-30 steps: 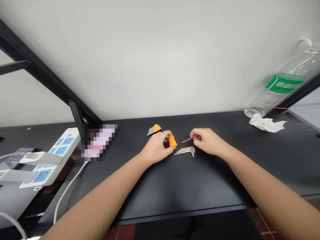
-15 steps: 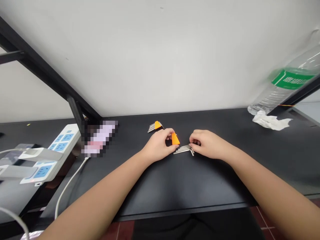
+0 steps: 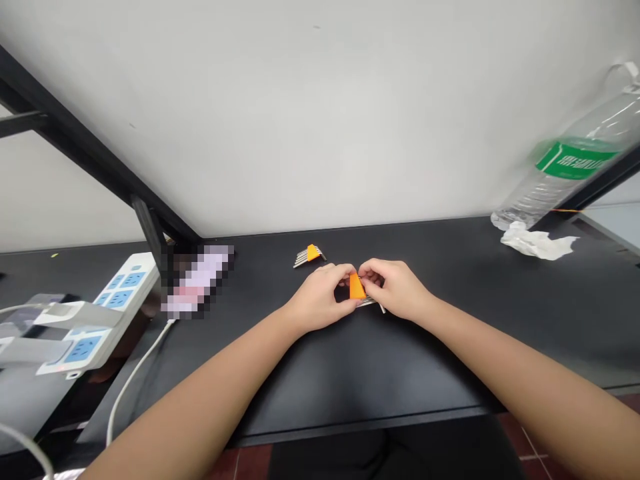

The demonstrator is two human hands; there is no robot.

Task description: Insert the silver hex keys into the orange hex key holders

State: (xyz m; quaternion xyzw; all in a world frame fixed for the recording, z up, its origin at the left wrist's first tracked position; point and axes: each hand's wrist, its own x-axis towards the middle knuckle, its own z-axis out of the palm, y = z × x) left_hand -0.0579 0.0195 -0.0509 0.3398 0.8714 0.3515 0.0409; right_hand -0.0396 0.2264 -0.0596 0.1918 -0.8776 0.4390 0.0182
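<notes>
My left hand (image 3: 320, 299) is closed around a small orange hex-key holder (image 3: 357, 286) in the middle of the black table (image 3: 350, 373). My right hand (image 3: 393, 288) is pinched against the holder's right side; what its fingertips hold is hidden. Under the right hand lie a few loose silver hex keys (image 3: 374, 303), mostly covered. A second orange holder with several keys in it (image 3: 309, 255) lies just behind my left hand.
A white and blue power strip (image 3: 95, 320) with a white cable (image 3: 135, 377) sits at the left beside a blurred pink object (image 3: 196, 281). A plastic water bottle (image 3: 570, 170) and crumpled white paper (image 3: 535, 242) stand at the back right. A white wall closes the back.
My right hand has dropped to the loose keys and then moved left to meet the orange holder in my left hand. The thin key it held out is no longer visible.
</notes>
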